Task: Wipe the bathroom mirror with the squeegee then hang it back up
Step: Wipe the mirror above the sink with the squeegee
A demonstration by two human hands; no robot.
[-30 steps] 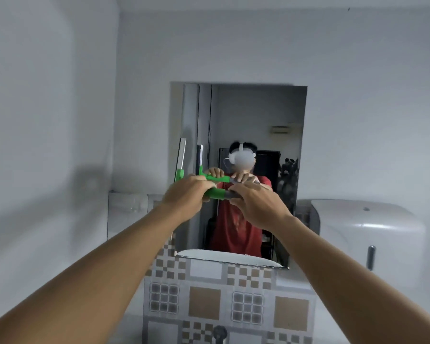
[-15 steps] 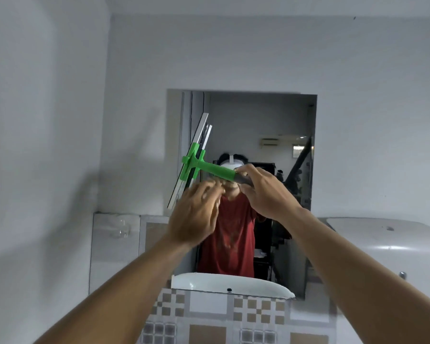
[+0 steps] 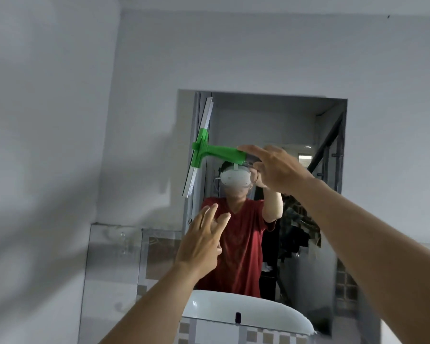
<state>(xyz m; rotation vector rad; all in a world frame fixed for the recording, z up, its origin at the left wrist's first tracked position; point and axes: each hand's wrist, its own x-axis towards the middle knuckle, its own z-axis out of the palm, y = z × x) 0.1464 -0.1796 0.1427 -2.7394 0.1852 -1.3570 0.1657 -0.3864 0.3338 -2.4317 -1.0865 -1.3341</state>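
A frameless rectangular mirror (image 3: 278, 125) hangs on the white wall ahead. The green squeegee (image 3: 216, 152) has a pale blade that stands nearly upright against the mirror's upper left edge. Its handle points right into my right hand (image 3: 273, 167), which grips the end with the index finger stretched along it. My left hand (image 3: 201, 242) hovers lower, in front of the mirror's lower left part, fingers spread and holding nothing. The mirror reflects a person in a red shirt.
A white basin edge (image 3: 246, 309) shows in the mirror's bottom. Patterned brown and white tiles (image 3: 258, 335) run below it. A glass shelf panel (image 3: 109, 256) stands on the left wall. Bare white walls surround the mirror.
My left hand let go of the squeegee and dropped away, fingers open. My right hand raised the squeegee up and left until its blade reached the mirror's upper left edge.
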